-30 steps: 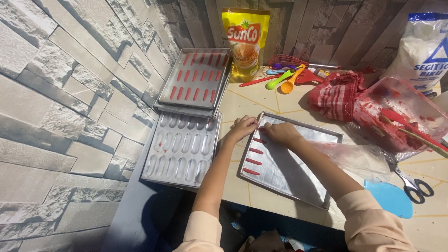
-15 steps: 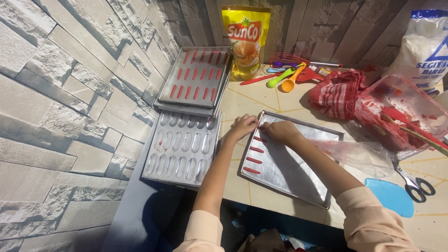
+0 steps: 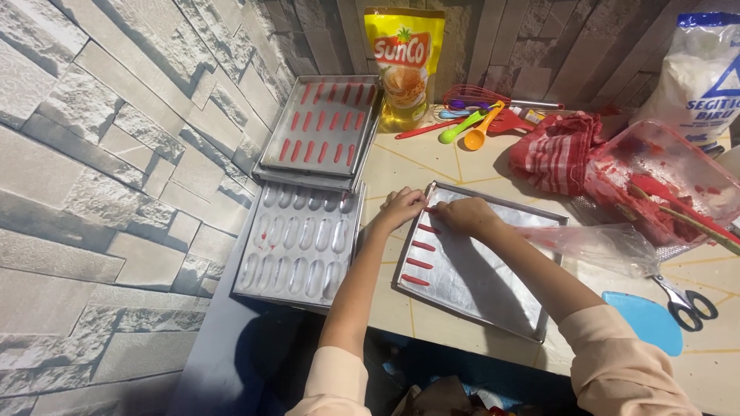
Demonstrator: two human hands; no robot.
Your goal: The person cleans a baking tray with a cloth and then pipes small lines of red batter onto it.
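A flat metal tray (image 3: 482, 289) lies on the table in front of me, with several short red batter strips (image 3: 420, 263) piped down its left side. My right hand (image 3: 465, 215) grips the narrow end of a clear plastic piping bag (image 3: 597, 245), which trails off to the right. My left hand (image 3: 402, 206) is curled at the tray's upper left corner, its fingers pinched at the bag's tip beside my right fingertips. The tip itself is hidden under my fingers.
To the left, a moulded tray (image 3: 301, 245) with oval hollows lies under a tray (image 3: 324, 127) filled with red strips. Behind are a yellow oil pouch (image 3: 405, 65), coloured spoons (image 3: 470, 127), a red cloth (image 3: 559, 150) and a batter-smeared container (image 3: 663, 181). Scissors (image 3: 686, 300) and a blue scraper (image 3: 647, 320) lie on the right.
Both hands stay at the tray's upper left corner with only a slight shift. Nothing was picked up or let go.
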